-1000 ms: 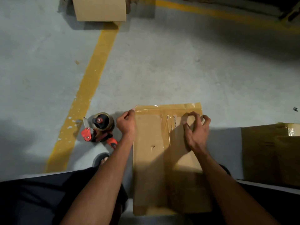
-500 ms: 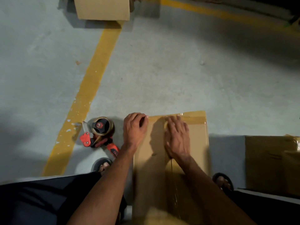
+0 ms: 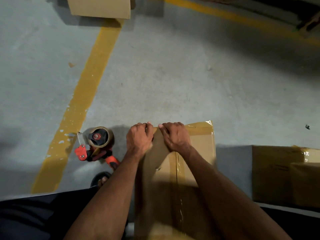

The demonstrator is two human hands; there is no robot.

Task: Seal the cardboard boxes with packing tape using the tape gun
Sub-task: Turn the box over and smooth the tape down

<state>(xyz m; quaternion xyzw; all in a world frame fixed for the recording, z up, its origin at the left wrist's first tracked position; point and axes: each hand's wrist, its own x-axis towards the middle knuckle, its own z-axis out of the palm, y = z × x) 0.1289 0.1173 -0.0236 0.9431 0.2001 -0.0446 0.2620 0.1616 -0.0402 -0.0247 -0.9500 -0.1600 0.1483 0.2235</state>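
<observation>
Grey concrete floor [image 3: 173,80] fills nearly the whole view, scuffed and speckled, with deep shadow across its far right. One broad yellow line [image 3: 83,101] painted on it runs from the lower left up toward a far box [image 3: 99,6] at the top edge, and a second line [image 3: 233,15] slants across the upper right. Dark trousers [image 3: 34,217] take up the lower left corner, and a sandalled toe [image 3: 101,180] shows just beyond them.

Of the cardboard, the box [image 3: 202,149] being sealed is the largest piece: it lies flat on the floor straight ahead of the person, with shiny tape [image 3: 199,129] across its far edge and another strip [image 3: 178,170] down its middle seam. A side box [image 3: 284,174], also taped at its corner, sits just beside it on the right.

Both forearms reach forward over the box. The left hand [image 3: 138,140] is curled at the far left corner, fingers bent over the edge and pressing on the tape there. The right hand [image 3: 174,135] lies almost against it, fingers bent down and flat on the same far edge. Neither hand grasps a tool.

Smallest is the tape gun [image 3: 97,144], red and black with its brown roll, resting on the floor just left of the left hand, untouched, close to the yellow line.
</observation>
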